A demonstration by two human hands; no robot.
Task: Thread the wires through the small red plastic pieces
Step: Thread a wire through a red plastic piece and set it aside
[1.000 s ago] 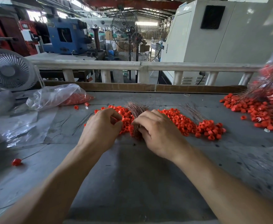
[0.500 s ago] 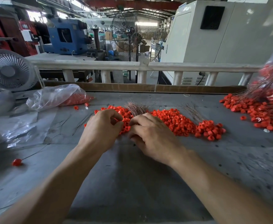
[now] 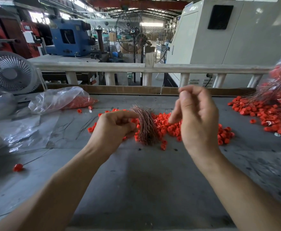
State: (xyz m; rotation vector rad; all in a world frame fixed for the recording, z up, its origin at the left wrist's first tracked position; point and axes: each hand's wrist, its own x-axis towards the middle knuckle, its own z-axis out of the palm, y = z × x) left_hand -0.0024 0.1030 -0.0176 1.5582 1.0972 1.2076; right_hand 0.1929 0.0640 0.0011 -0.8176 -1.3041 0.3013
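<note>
Left hand [image 3: 113,129] has its fingers curled at the side of the copper wire bundle [image 3: 146,125], thumb lying over the top of it. Whether a red piece is pinched in there too: can't tell, the fingers hide it. Right hand [image 3: 197,117] is raised above the workbench [image 3: 144,180], thumb and forefinger pressed together as if on a single strand. No wire resolves in the blur, so can't tell if it holds anything.

Bundle sits mid-bench on the loose heap of red plastic pieces [image 3: 169,125], frayed ends fanned toward the far edge. A second heap with threaded wires [image 3: 269,112] lies at the right edge. One threaded piece [image 3: 17,167] is near the left edge.

Handling, my read:
- Wires look thin and springy, likely to kink if bent. Take one strand near its tip so the end stays stiff enough to aim.
- Pieces look light, hard and smooth. They'd skid or roll if nudged, so pinch one by the rim with the hole facing the wire.
- Bundle would splay if let go.

Room: the near half of the bench is bare grey top, good for arm travel. Plastic bags [image 3: 58,100] and a desk fan [image 3: 11,74] crowd the far left corner. A raised board [image 3: 136,90] along the far edge stops pieces rolling off.
</note>
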